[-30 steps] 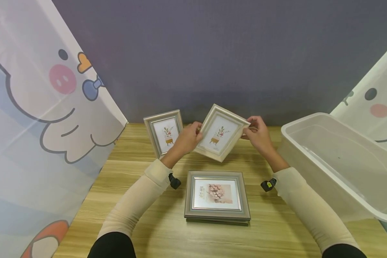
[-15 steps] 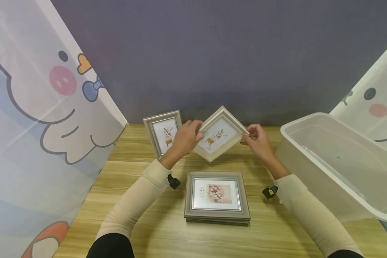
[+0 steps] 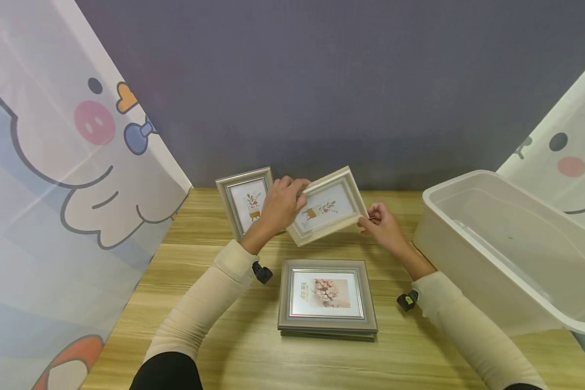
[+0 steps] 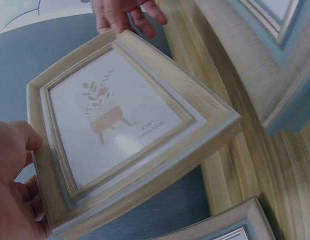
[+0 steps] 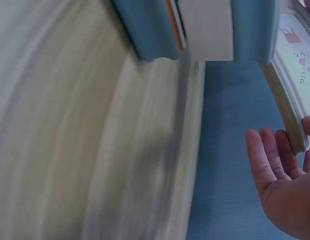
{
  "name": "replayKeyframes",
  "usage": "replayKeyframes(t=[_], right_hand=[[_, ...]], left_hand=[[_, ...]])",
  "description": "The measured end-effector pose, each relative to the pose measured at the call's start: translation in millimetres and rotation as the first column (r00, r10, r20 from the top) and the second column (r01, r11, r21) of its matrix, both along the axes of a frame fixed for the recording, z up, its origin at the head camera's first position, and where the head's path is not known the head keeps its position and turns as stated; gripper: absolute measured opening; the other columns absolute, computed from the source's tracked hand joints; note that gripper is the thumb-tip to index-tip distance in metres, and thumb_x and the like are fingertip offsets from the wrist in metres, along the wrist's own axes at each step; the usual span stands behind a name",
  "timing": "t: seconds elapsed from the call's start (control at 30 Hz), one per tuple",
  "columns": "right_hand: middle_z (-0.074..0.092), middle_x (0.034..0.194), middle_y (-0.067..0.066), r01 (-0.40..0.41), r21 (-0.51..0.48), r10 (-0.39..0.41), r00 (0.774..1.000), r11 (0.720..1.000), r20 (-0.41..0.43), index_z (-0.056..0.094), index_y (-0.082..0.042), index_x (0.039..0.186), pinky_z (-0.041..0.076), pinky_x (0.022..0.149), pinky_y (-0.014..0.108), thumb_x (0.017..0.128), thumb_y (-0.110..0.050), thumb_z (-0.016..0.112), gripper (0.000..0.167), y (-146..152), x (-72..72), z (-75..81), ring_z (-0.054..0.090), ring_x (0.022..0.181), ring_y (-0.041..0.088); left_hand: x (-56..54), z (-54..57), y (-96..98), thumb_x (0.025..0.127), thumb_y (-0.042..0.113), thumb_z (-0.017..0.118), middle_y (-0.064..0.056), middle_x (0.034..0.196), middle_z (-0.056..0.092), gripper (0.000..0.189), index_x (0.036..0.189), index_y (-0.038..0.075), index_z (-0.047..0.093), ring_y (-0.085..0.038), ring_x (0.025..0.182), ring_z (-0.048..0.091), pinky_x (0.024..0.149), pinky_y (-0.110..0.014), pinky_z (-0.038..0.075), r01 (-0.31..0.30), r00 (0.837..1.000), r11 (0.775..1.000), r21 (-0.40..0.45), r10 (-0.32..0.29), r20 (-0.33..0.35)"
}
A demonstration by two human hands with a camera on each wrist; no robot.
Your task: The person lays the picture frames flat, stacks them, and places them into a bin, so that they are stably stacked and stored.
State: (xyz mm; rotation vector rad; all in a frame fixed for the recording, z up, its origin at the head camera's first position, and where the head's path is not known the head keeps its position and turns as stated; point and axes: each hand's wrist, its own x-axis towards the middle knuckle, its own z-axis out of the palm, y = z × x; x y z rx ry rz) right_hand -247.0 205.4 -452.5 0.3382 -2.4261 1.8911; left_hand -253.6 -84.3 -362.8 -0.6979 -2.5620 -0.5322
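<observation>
Both hands hold a cream picture frame (image 3: 329, 208) with a potted-plant print, tilted above the table. My left hand (image 3: 284, 203) grips its left end, fingers over the upper edge. My right hand (image 3: 382, 227) pinches the lower right corner; in the right wrist view several fingers of that hand (image 5: 282, 182) extend beyond the edge. The left wrist view shows the front of the cream picture frame (image 4: 112, 110) between both hands. A greyish-beige picture frame (image 3: 246, 200) with a similar print stands upright behind the left hand, partly hidden by it.
Nearer me on the wooden table (image 3: 253, 346) lies a stack of picture frames (image 3: 327, 295), the top one showing a pink flower print. A large white bin (image 3: 450, 249) stands at the right. A dark panel (image 3: 322, 92) closes off the back.
The cream picture frame has turned clockwise in the hands, from steeply tilted to lying nearly lengthwise. My right hand has moved down and slightly left; the left hand stays near its place.
</observation>
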Motion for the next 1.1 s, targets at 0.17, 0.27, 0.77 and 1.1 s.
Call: replayKeyframes(t=[0.17, 0.27, 0.77, 1.1], right_hand=[[0.067, 0.105, 0.029, -0.020, 0.074, 0.019, 1.000, 0.997, 0.010, 0.045, 0.003, 0.109, 0.063, 0.072, 0.037, 0.098, -0.006, 0.065, 0.024, -0.7, 3.5, -7.4, 0.070, 0.085, 0.018], [0.067, 0.105, 0.030, -0.033, 0.122, 0.032, 0.999, 0.992, 0.009, 0.048, 0.006, 0.109, 0.062, 0.069, 0.031, 0.098, -0.003, 0.065, 0.022, -3.9, 10.1, -4.4, 0.068, 0.087, 0.020], [0.065, 0.126, 0.025, -0.029, 0.276, 0.058, 0.993, 0.961, -0.099, 0.060, 0.002, 0.124, 0.061, 0.087, 0.040, 0.099, -0.013, 0.067, 0.030, -1.0, 9.2, -13.9, 0.067, 0.112, 0.042], [0.054, 0.140, 0.030, -0.048, 0.132, 0.069, 0.984, 0.990, -0.161, 0.044, 0.006, 0.144, 0.049, 0.086, 0.006, 0.097, 0.003, 0.063, 0.051, -9.6, 13.0, 13.4, 0.058, 0.122, 0.043]], left_hand=[[1.7, 4.3, 1.8, 0.103, 0.016, 0.054, -0.014, 0.112, 0.066, 0.032, 0.132, 0.015, 0.066, -0.029, 0.088, 0.053, 0.076, -0.040, 0.042, -0.006, 1.000, 0.999, -0.048, 0.006, 0.019], [3.8, 6.6, 3.2, 0.104, 0.018, 0.054, -0.013, 0.116, 0.065, 0.032, 0.134, 0.017, 0.065, -0.030, 0.093, 0.053, 0.077, -0.040, 0.042, -0.009, 0.999, 0.998, -0.061, 0.011, 0.033], [7.9, 8.3, 9.2, 0.104, 0.019, 0.059, -0.010, 0.125, 0.062, 0.030, 0.133, 0.023, 0.065, -0.031, 0.106, 0.053, 0.082, -0.042, 0.041, -0.038, 0.999, 0.991, -0.129, 0.034, -0.030], [8.4, 4.5, 10.7, 0.104, 0.021, 0.060, -0.008, 0.125, 0.062, 0.030, 0.133, 0.024, 0.066, -0.030, 0.106, 0.051, 0.084, -0.043, 0.039, -0.038, 0.999, 0.989, -0.145, 0.038, -0.008]])
